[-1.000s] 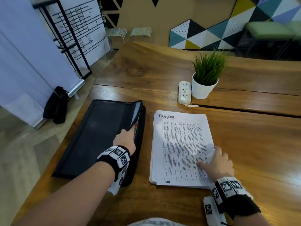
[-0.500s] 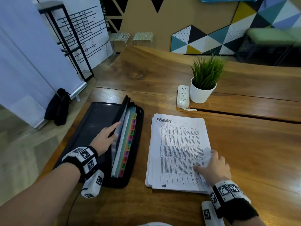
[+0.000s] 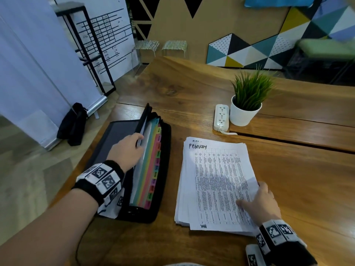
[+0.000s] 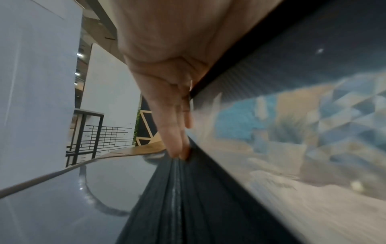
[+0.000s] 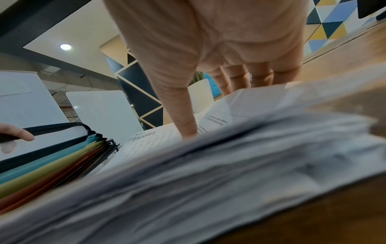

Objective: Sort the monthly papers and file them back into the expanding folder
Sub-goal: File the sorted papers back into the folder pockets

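Note:
The black expanding folder (image 3: 162,191) lies on the left of the wooden table, with its coloured tabbed dividers (image 3: 153,169) fanned out and showing. My left hand (image 3: 137,140) pinches the folder's front cover (image 4: 282,57) at its edge and holds it lifted to the left. In the right wrist view the left thumb lies over that cover's rim. To the right sits a white stack of papers (image 3: 215,179) with "February" handwritten on top. My right hand (image 3: 251,194) grips the top sheets at the stack's right edge: the thumb (image 5: 183,115) is on the February sheet and the fingers are curled behind the raised edge.
A white power strip (image 3: 221,117) and a potted green plant (image 3: 247,104) stand behind the papers, the pot on a raised board (image 3: 288,129). The table's left edge runs just beside the folder. A black bag (image 3: 73,123) lies on the floor by a banner stand.
My left hand has lifted the folder's cover from nearly shut and swung it to the left, exposing the coloured dividers. My right hand has stayed on the stack's lower right.

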{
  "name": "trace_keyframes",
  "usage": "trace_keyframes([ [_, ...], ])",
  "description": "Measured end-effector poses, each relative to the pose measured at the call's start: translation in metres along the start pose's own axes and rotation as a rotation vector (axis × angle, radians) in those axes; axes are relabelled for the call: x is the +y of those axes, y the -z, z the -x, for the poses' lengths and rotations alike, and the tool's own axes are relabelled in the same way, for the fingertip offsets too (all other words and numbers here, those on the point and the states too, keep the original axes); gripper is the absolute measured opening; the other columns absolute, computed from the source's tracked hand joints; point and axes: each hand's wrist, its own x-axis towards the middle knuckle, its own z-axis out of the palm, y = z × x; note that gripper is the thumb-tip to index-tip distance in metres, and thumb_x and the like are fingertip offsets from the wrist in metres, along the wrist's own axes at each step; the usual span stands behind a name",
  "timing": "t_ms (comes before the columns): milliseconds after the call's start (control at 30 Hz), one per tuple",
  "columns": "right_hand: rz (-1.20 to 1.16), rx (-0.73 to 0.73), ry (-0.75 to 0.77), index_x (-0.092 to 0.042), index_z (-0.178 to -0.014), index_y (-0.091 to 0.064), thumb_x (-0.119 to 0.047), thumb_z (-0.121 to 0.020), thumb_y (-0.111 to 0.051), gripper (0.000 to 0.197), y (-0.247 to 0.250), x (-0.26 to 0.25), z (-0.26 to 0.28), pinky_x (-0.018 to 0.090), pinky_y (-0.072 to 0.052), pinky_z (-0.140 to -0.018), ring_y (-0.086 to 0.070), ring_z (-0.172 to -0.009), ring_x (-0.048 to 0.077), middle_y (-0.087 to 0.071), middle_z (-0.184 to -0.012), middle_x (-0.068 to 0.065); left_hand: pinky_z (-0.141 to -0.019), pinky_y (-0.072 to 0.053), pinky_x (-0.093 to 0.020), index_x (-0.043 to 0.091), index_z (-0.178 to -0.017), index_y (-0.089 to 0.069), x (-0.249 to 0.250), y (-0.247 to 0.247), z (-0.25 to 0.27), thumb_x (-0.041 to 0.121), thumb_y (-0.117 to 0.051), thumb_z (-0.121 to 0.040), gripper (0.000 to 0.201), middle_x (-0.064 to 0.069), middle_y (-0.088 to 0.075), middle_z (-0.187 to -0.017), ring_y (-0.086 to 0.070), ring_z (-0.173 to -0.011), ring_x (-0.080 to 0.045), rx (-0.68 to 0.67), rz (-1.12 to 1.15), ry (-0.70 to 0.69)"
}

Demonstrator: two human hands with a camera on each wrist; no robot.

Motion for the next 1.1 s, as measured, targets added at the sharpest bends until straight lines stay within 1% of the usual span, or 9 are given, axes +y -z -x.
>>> trace_keyframes([
  [133,-0.094,0.047,-0.015,-0.010,-0.131,-0.034,-0.023,-0.077,-0.074,0.068,0.003,0.006,-0.002,0.041,-0.050,-0.086,-0.058,-0.103,0.029,-0.054,-0.124,0.013,-0.086,-0.043,-0.035,0.021,-0.128,-0.043,0.007,0.000,0.005,0.033,-0.071,-0.081,0.056,-0.001,-0.052,-0.123,-0.056,-0.100,-0.022,-0.020,-0.128,-0.022],
  [333,-0.137,0.093,0.017,-0.011,-0.101,-0.055,-0.020,-0.087,-0.060,0.017,0.021,0.014,-0.010,0.027,-0.042,-0.061,-0.052,-0.069,0.014,-0.059,-0.084,0.003,-0.058,-0.038,-0.026,0.026,-0.137,-0.039,0.003,0.012,0.003,0.002,-0.059,-0.082,0.063,-0.004,-0.050,-0.134,-0.050,-0.063,-0.012,-0.085,-0.076,-0.053],
  [433,-0.152,0.114,0.038,-0.013,-0.100,-0.056,-0.023,-0.087,-0.061,0.018,0.026,0.015,-0.013,0.030,-0.045,-0.069,-0.055,-0.079,0.020,-0.061,-0.091,0.006,-0.042,-0.035,-0.014,0.029,-0.142,-0.037,0.001,0.021,0.001,0.000,-0.061,-0.082,0.071,-0.004,-0.047,-0.141,-0.046,-0.038,-0.003,-0.119,0.064,-0.091],
  [500,-0.152,0.067,0.042,-0.013,-0.103,-0.054,-0.027,-0.085,-0.065,0.026,0.023,0.013,-0.013,0.029,-0.046,-0.067,-0.056,-0.080,0.019,-0.059,-0.091,0.003,-0.039,-0.034,-0.019,0.033,-0.143,-0.036,-0.001,0.025,-0.001,-0.003,-0.058,-0.084,0.072,-0.006,-0.055,-0.122,-0.039,-0.032,-0.006,-0.141,0.115,-0.102],
  [567,-0.124,-0.010,0.029,-0.014,-0.102,-0.054,-0.033,-0.081,-0.068,0.032,0.017,0.008,-0.011,0.028,-0.048,-0.065,-0.057,-0.078,0.016,-0.059,-0.095,0.003,-0.039,-0.033,-0.024,0.035,-0.142,-0.038,-0.001,0.026,-0.003,-0.005,-0.052,-0.086,0.070,-0.004,-0.057,-0.118,-0.033,-0.031,-0.008,-0.171,0.100,-0.110],
  [667,0.026,0.006,0.076,-0.011,-0.110,-0.055,-0.031,-0.082,-0.066,0.036,0.004,0.003,-0.008,0.030,-0.047,-0.082,-0.052,-0.091,0.017,-0.051,-0.113,0.007,-0.039,-0.034,-0.023,0.033,-0.139,-0.044,0.003,0.023,-0.004,-0.007,-0.047,-0.087,0.066,-0.004,-0.043,-0.146,-0.032,-0.031,-0.007,-0.184,0.105,-0.096],
  [800,0.056,0.083,0.119,-0.007,-0.106,-0.055,-0.014,-0.085,-0.054,0.022,-0.008,0.000,-0.001,0.034,-0.043,-0.093,-0.046,-0.102,0.022,-0.050,-0.113,0.009,-0.057,-0.042,-0.029,0.038,-0.125,-0.049,0.009,0.027,-0.001,-0.008,-0.050,-0.087,0.059,-0.002,-0.040,-0.148,-0.040,-0.056,-0.013,-0.173,0.136,-0.094],
  [933,0.160,0.102,0.164,-0.006,-0.115,-0.051,-0.013,-0.090,-0.048,0.026,-0.010,0.000,0.001,0.029,-0.040,-0.092,-0.047,-0.105,0.023,-0.051,-0.117,0.010,-0.039,-0.031,-0.023,0.032,-0.133,-0.049,0.015,0.034,0.000,-0.006,-0.052,-0.088,0.059,-0.006,-0.048,-0.142,-0.030,-0.035,-0.012,-0.189,0.150,-0.058],
  [1100,0.171,0.076,0.172,-0.008,-0.116,-0.050,-0.008,-0.091,-0.044,0.025,-0.009,-0.004,0.001,0.030,-0.037,-0.099,-0.042,-0.111,0.022,-0.044,-0.125,0.011,-0.039,-0.032,-0.025,0.035,-0.132,-0.049,0.019,0.037,0.001,-0.005,-0.053,-0.089,0.059,-0.004,-0.041,-0.148,-0.031,-0.036,-0.015,-0.214,0.165,-0.044],
])
